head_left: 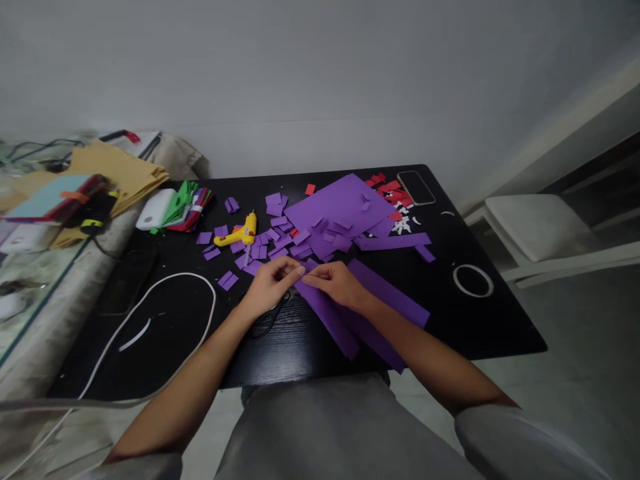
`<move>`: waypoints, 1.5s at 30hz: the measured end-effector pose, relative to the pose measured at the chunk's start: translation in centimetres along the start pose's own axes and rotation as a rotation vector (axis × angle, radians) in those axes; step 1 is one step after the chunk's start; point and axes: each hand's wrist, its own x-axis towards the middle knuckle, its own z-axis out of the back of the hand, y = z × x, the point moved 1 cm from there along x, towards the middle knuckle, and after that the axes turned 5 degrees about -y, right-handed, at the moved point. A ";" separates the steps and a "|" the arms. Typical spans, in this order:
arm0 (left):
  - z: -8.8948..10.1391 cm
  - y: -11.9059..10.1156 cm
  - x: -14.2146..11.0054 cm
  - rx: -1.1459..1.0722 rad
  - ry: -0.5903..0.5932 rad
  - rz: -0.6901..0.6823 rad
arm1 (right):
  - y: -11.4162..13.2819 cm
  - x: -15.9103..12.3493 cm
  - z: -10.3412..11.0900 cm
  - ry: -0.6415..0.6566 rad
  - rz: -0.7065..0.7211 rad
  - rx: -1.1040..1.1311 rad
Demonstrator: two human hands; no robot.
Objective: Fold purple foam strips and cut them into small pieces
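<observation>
Near the table's front edge, my left hand and my right hand meet, thumbs and fingers pinched together. Between them they grip purple paper, at the upper end of a long purple paper strip; the exact piece at the fingertips is partly hidden. More purple strips lie under and beside my right forearm. Scissors with dark handles rest on the table beneath my left hand, mostly covered. Small folded purple paper pieces are scattered just beyond my hands, around a yellow glue gun.
A large purple sheet, red scraps, white scraps and a phone lie toward the back right. A white ring sits at right. A white cable loops at left, near a colourful paper stack. A chair stands right.
</observation>
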 end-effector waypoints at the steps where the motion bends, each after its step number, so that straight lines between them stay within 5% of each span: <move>1: -0.3 0.1 0.0 -0.025 -0.002 0.018 | -0.1 0.0 -0.1 0.006 0.005 -0.005; 14: 1.0 0.5 0.7 -0.166 -0.199 0.079 | 0.6 -0.3 -0.1 0.054 -0.096 0.082; 23: 0.7 0.3 0.6 -0.273 -0.004 0.261 | 1.1 -0.6 0.1 -0.023 -0.075 0.055; 38: 0.7 -0.2 0.5 -0.248 -0.064 0.244 | 0.9 -0.6 0.2 -0.047 -0.133 0.092; 45: 0.3 -0.5 0.3 -0.334 0.090 0.255 | 0.6 -0.2 0.6 -0.122 -0.183 0.215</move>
